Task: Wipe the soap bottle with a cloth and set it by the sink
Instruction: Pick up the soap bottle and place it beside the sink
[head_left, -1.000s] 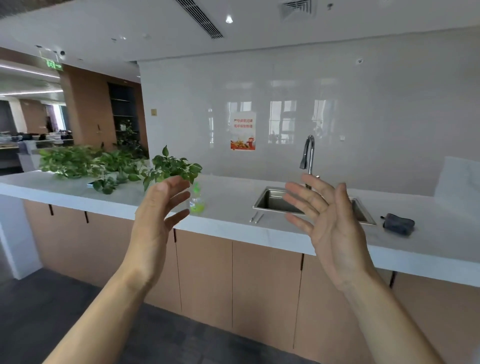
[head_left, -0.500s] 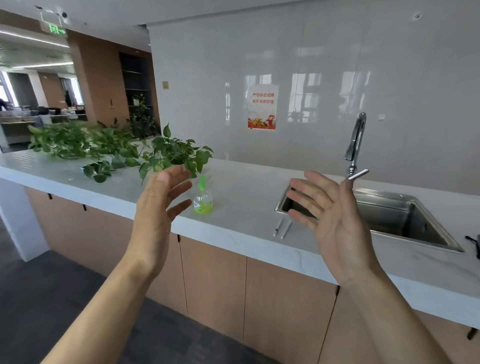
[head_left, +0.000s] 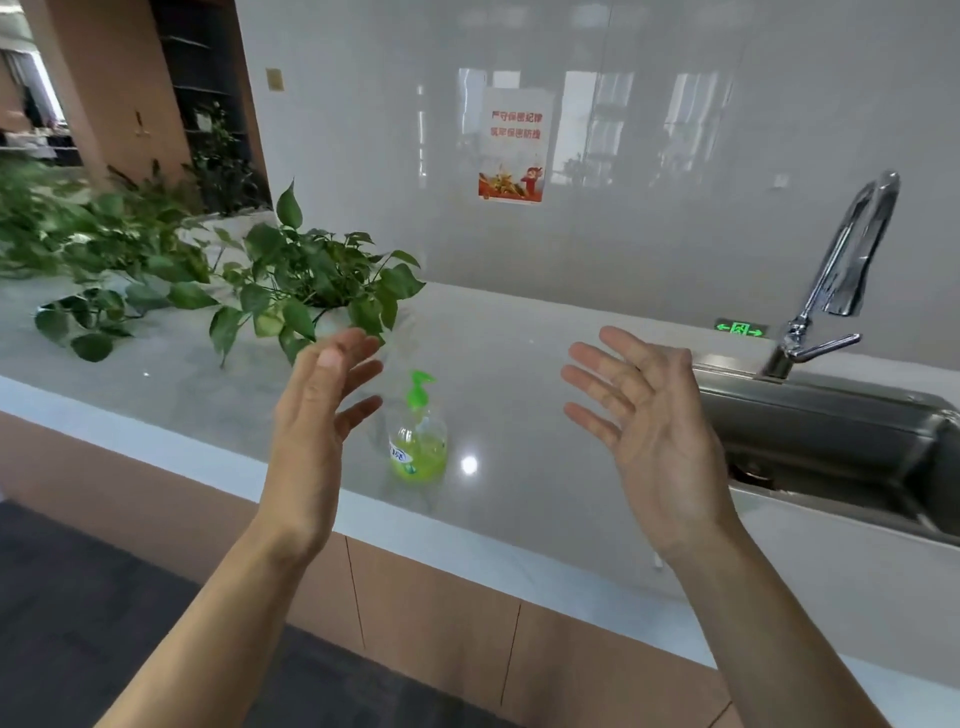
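Soap bottle stands upright on the counter, well left of the sink, between left hand and right hand, both spread wide and empty, apparently poised to grasp; no cloth visible.

Green soap bottle, pale grey counter, red-and-white poster, silver sink.

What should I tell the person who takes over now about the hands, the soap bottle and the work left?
Left hand: open, empty, just left of the soap bottle, not touching.
Right hand: open, empty, between bottle and sink.
Bottle stands upright on the counter, apart from the sink.
No cloth in view.
Done: nothing. Left: find a cloth, wipe the bottle, set it by the sink.
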